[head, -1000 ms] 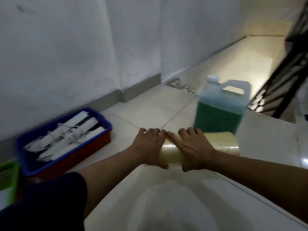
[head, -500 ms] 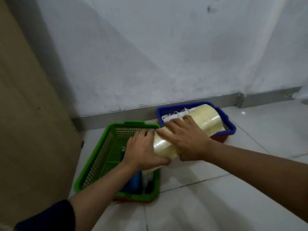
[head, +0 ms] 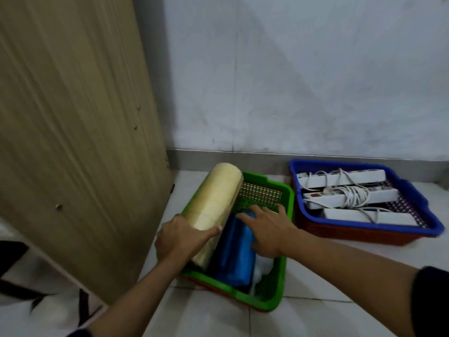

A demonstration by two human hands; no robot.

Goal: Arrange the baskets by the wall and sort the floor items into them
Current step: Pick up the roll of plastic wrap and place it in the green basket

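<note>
A long yellowish roll of clear film (head: 216,200) lies along the left side of the green basket (head: 285,239), its far end sticking up over the back rim. My left hand (head: 181,237) grips the roll's near end. My right hand (head: 266,229) rests with fingers spread on a blue packet (head: 234,259) lying inside the same basket, next to the roll. Something white (head: 263,267) lies beside the blue packet. To the right, by the wall, the blue basket (head: 413,198) holds three white power strips (head: 349,197) with coiled cords.
A tall wooden cabinet side (head: 73,117) stands just left of the green basket. The white wall with a grey skirting (head: 255,159) runs behind both baskets. Pale floor tiles (head: 315,310) lie in front. A red basket edge (head: 340,233) shows under the blue one.
I carried the roll from the floor by a green jug over to the baskets and lowered it into the green one. My right hand left the roll and went onto the blue packet.
</note>
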